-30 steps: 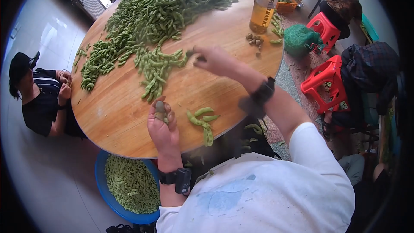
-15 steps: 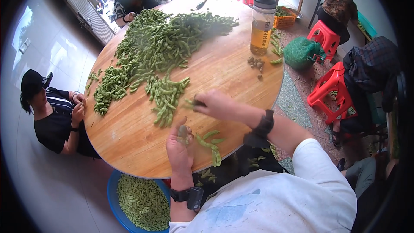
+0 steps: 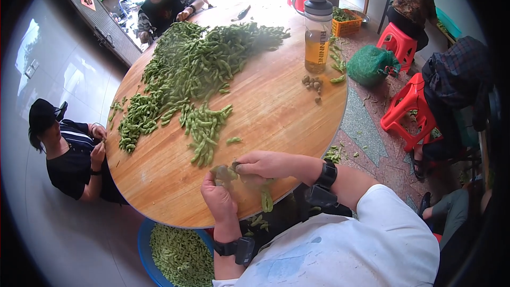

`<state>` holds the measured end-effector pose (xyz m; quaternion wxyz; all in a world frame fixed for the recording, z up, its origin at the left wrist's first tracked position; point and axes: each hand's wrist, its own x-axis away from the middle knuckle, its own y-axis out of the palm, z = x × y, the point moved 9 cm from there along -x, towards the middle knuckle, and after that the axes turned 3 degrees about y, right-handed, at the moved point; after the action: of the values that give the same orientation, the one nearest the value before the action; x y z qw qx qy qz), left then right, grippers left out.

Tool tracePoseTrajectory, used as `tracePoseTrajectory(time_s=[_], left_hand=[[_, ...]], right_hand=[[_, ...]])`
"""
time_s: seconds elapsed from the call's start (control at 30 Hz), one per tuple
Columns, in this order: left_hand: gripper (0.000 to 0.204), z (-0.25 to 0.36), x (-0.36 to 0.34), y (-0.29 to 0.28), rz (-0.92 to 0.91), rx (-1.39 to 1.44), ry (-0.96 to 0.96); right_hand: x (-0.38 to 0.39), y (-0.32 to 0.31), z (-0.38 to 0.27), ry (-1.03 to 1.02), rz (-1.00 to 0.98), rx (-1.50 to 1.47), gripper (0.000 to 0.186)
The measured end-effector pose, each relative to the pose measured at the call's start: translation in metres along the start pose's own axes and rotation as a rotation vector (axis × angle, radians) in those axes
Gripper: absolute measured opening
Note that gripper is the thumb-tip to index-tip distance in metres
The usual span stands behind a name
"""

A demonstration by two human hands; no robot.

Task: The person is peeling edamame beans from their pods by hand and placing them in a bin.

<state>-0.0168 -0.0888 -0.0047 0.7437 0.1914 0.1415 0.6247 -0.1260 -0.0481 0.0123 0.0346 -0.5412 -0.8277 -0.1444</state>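
My left hand (image 3: 220,193) is closed at the near table edge, holding a blurred pale-green piece that looks like a bean pod. My right hand (image 3: 256,162) meets it, thumb and fingers pinched on the same piece. Just beyond them lies a single pod (image 3: 234,140); a few more pods (image 3: 266,200) sit beside my hands. A large heap of green pods (image 3: 196,64) covers the far half of the round wooden table (image 3: 287,114). Under the near left edge, a blue basin (image 3: 145,255) holds shelled beans (image 3: 179,250).
A tall bottle (image 3: 317,42) and small brown round items (image 3: 312,82) are at the right. Co-workers (image 3: 69,151) (image 3: 159,5) sit round the table, others (image 3: 411,8) behind. Red stools (image 3: 404,119), an orange crate (image 3: 345,26) and a green mesh bag (image 3: 372,65) stand right.
My right hand has come down from near the heap to meet my left hand, which has shifted right in view. The head view has shifted, showing more of the far doorway.
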Motion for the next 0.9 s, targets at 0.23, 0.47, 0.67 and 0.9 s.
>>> tracePoseTrajectory(time_s=[0.23,0.47,0.67,0.9], left_hand=[[0.014,0.005,0.004,0.003,-0.1,-0.102,0.094],[0.009,-0.005,0.005,0.014,-0.29,0.338,-0.165],[0.004,-0.003,0.002,0.023,-0.247,0.292,-0.14],[0.014,-0.007,-0.009,0.005,-0.1,0.075,-0.037]], right_hand=[[-0.007,0.003,0.017,0.067,-0.035,-0.107,0.016],[0.003,0.015,0.013,0.098,-0.138,-0.334,0.017],[-0.005,-0.003,-0.005,-0.145,0.115,0.133,0.018],[0.002,0.0,-0.04,-0.342,0.469,0.857,0.013]])
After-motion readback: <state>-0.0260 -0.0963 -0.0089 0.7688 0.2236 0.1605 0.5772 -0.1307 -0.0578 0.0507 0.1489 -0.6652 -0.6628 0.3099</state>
